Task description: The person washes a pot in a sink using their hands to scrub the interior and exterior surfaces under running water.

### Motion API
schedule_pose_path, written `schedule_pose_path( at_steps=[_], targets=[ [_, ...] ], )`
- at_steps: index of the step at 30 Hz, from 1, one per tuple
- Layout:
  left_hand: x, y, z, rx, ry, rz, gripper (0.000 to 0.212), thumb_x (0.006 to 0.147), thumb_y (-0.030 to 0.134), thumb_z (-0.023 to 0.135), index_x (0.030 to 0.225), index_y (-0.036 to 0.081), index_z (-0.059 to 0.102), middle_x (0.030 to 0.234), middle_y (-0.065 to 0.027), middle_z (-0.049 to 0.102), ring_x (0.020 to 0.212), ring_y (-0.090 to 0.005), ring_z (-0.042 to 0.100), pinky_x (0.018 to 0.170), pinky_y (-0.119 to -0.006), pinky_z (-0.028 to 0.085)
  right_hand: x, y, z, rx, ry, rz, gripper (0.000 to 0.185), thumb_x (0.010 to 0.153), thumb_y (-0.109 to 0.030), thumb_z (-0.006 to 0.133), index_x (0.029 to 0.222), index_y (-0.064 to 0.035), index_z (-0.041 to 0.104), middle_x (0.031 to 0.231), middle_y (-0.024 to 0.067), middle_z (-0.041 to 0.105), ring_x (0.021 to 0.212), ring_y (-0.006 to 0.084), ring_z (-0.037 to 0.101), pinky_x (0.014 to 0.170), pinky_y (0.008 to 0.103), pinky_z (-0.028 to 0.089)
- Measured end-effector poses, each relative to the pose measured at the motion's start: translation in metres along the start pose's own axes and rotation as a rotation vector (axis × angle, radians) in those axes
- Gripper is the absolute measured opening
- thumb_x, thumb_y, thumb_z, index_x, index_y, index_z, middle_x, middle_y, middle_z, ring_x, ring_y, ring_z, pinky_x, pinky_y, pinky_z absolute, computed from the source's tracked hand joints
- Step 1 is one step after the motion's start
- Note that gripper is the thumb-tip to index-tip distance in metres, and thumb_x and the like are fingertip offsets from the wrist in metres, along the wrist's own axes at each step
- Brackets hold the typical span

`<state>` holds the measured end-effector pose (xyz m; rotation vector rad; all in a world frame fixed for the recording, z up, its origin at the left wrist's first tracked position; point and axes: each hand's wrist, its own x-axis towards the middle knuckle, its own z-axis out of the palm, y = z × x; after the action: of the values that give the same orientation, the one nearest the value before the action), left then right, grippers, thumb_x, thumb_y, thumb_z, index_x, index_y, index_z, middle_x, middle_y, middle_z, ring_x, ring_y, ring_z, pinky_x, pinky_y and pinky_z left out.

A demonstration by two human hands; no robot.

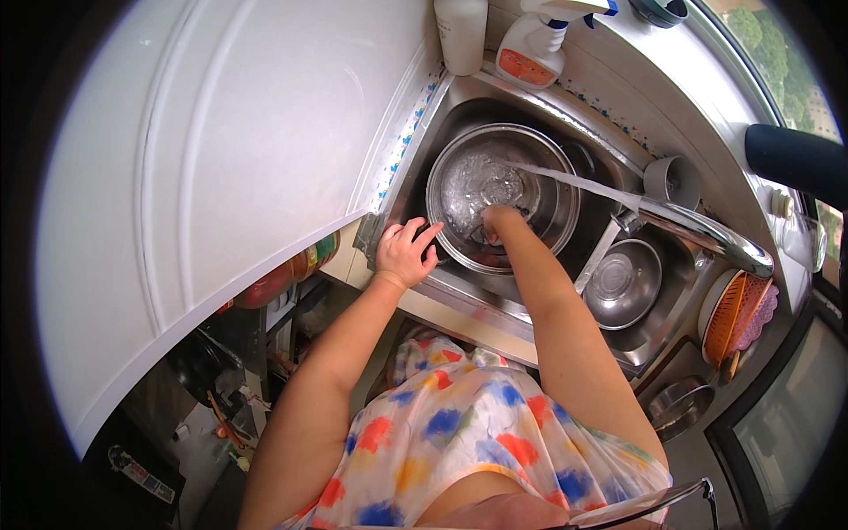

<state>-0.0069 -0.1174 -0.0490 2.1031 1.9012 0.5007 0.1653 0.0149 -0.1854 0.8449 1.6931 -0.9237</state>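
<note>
A large stainless steel pot [556, 232] stands in the bigger basin of a steel sink [457, 291], with water in it. From the chrome faucet [709, 235] a stream of water runs into the pot. My left hand [407, 252] is at the pot's left side, its fingers around a dark handle there. Inside the pot, my right hand [497, 224] is low with curled fingers, by something dark and thin in the water; what it holds is hidden. A steel bowl [626, 285] sits in the smaller basin.
A white bottle [462, 36] and a spray bottle [532, 53] stand behind the sink. A grey cup [672, 182] is beside the faucet. At the right are an orange plastic basket [725, 321] and a metal pan [682, 404]. A white panel [252, 132] rises at the left.
</note>
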Motion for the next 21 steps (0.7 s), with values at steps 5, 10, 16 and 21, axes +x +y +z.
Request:
schedule_pose_path(
  at_steps=[5, 10, 16, 21],
  targets=[
    [0.0, -0.001, -0.001, 0.001, -0.003, 0.008, 0.04, 0.067, 0.017, 0.058, 0.107, 0.017, 0.06, 0.099, -0.0092, 0.055, 0.083, -0.0245, 0.056, 0.074, -0.036, 0.043, 0.01, 0.003, 0.0, 0.165, 0.042, -0.084, 0.014, 0.061, -0.007, 0.07, 0.075, -0.0058, 0.069, 0.074, 0.0097, 0.067, 0.07, 0.0228, 0.066, 0.062, 0.036, 0.05],
    [0.002, -0.001, -0.001, 0.002, -0.019, 0.007, 0.041, 0.067, 0.017, 0.058, 0.108, 0.017, 0.06, 0.099, -0.0095, 0.055, 0.082, -0.0245, 0.056, 0.074, -0.036, 0.043, 0.035, -0.007, -0.01, 0.321, -0.045, -0.116, 0.017, 0.057, -0.008, 0.071, 0.073, -0.0033, 0.068, 0.068, 0.0077, 0.067, 0.063, 0.0197, 0.066, 0.06, 0.0348, 0.05],
    [0.004, 0.0, -0.001, -0.008, -0.02, 0.015, 0.042, 0.067, 0.017, 0.058, 0.109, 0.017, 0.06, 0.1, -0.0097, 0.054, 0.083, -0.0244, 0.055, 0.075, -0.036, 0.042, 0.06, -0.017, -0.036, 0.999, 0.297, -0.359, 0.026, 0.063, -0.011, 0.066, 0.088, -0.004, 0.066, 0.077, 0.013, 0.067, 0.075, 0.0237, 0.066, 0.064, 0.0353, 0.05],
    [-0.002, -0.002, -0.001, -0.006, -0.021, 0.007, 0.043, 0.066, 0.017, 0.059, 0.11, 0.017, 0.06, 0.1, -0.0097, 0.054, 0.083, -0.0241, 0.055, 0.075, -0.036, 0.042, 0.031, 0.015, -0.066, 0.405, 0.876, -0.032, 0.035, 0.077, -0.025, 0.057, 0.108, -0.0103, 0.058, 0.111, 0.0139, 0.059, 0.105, 0.0245, 0.056, 0.084, 0.0376, 0.045]
  ],
)
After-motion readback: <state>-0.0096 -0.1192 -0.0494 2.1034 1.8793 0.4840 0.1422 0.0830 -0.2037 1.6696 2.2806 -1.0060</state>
